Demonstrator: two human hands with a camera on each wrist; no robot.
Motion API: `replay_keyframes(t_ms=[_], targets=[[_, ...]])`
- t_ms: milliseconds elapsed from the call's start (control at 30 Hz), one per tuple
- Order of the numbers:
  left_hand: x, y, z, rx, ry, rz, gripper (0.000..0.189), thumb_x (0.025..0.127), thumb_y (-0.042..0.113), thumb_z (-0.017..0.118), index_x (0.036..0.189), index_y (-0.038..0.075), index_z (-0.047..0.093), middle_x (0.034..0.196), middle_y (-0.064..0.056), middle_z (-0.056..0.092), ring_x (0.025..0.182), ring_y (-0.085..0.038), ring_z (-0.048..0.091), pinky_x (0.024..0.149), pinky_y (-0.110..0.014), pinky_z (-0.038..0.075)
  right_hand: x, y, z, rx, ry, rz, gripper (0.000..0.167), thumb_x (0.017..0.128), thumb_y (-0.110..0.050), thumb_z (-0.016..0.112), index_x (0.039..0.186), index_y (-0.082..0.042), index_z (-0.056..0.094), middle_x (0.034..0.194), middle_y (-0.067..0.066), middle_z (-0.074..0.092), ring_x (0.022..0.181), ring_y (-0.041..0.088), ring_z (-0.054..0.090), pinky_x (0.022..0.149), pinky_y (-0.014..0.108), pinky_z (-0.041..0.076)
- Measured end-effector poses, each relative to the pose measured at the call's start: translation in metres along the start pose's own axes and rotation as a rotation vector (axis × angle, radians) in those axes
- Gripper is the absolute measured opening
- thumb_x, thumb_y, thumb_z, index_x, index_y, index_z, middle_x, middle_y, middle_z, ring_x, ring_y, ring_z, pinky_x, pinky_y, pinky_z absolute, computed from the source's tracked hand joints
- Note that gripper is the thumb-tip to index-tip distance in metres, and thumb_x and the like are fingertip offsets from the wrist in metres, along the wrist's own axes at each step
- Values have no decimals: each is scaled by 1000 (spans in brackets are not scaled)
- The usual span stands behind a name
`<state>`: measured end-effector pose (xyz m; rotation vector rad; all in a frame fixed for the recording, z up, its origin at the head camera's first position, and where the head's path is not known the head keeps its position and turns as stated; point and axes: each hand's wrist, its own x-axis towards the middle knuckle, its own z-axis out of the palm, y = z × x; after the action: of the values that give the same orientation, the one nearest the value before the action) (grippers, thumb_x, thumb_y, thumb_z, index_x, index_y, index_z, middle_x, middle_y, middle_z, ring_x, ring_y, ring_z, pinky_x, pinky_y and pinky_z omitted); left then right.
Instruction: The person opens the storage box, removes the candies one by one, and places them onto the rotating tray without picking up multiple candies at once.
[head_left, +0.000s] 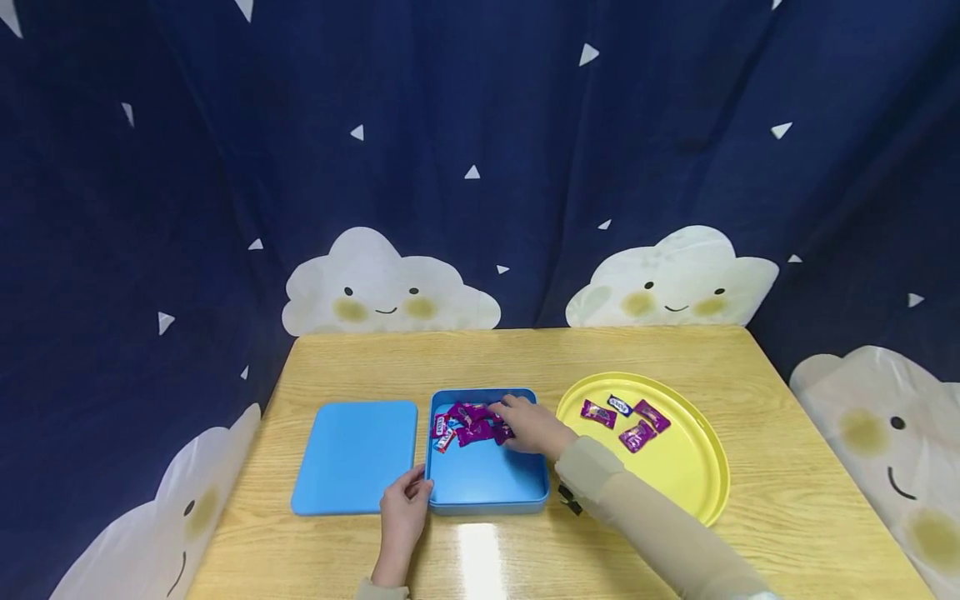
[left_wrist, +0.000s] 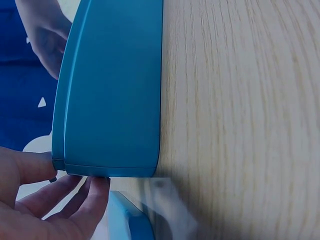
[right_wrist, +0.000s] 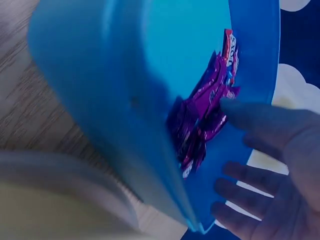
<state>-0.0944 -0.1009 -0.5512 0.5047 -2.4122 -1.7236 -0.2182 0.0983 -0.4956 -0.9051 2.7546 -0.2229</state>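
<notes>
An open blue plastic box [head_left: 487,483] stands mid-table with a heap of wrapped candies [head_left: 472,427] along its far side, mostly purple, some red, white and blue. My left hand [head_left: 403,508] pinches the box's near-left corner; in the left wrist view the thumb lies at the rim and the fingers against the outer wall [left_wrist: 110,95]. Reaching in over the right wall, my right hand [head_left: 534,429] is at the right end of the heap. In the right wrist view its fingers [right_wrist: 245,195] are spread beside the purple candies [right_wrist: 202,107], the thumb tip right at them, nothing gripped.
A round yellow tray [head_left: 693,475] lies to the right, partly under my right forearm, bearing several candies [head_left: 637,436]. Left of the box is a flat blue lid [head_left: 356,458]. A dark blue curtain [head_left: 450,83] with cloud figures hangs behind the wooden table [head_left: 525,358].
</notes>
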Motion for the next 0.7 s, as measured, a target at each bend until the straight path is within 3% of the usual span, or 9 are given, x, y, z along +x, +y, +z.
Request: replay_keyframes(t_ms=[233,400,700], targets=[[0,0,0,-3,1,9,29,84,-1,60,112,-10,60,96,-22,65,86,-28,64,66,-26,55,11,-6,5,-53,-34,21,27,79,-7,70,105,-6,63,101,11,63,92,24,60,84,37,51],[0,-1,0,-8,-5,12,29,85,-1,60,112,-11,59,97,-23,64,86,-28,64,66,-26,55,18,-9,9,-96,-71,58,9,82,-6,66,90,-7,66,85,7,64,75,18,57,76,31,51],[1,-2,0,-4,4,0,29,85,-1,61,112,-9,60,95,-21,65,86,-27,64,66,-25,54,33,-12,19,-149,-108,125,7,86,-5,60,82,-8,65,77,7,63,63,16,50,63,26,49]])
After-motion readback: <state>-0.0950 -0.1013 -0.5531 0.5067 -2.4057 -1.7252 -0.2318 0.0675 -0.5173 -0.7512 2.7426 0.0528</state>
